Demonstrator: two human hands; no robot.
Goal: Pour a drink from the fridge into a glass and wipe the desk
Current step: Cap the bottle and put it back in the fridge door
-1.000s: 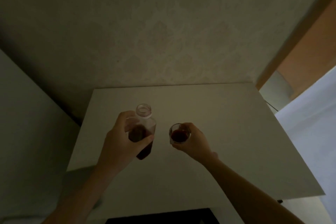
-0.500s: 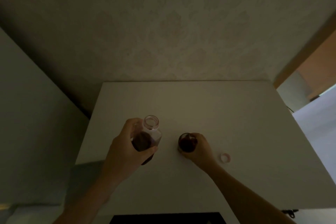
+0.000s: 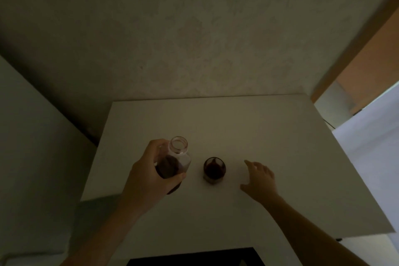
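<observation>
My left hand [image 3: 149, 176] grips a clear uncapped bottle [image 3: 173, 163] holding dark red drink, upright just above the white desk [image 3: 248, 127]. A small glass [image 3: 214, 170] with the same dark drink stands on the desk right of the bottle. My right hand [image 3: 260, 178] hovers over the desk to the right of the glass, fingers spread, touching nothing I can see. The bottle cap is hidden, likely under that hand.
A patterned wall rises behind the desk. A pale cabinet side stands on the left. An orange wall and a bright white surface [image 3: 371, 136] lie beyond the desk's right edge. A dark opening [image 3: 194, 258] sits under the front edge.
My right hand has let go of the glass and moved right, over the spot where the cap lay. The glass now stands alone on the desk. The bottle stays in my left hand.
</observation>
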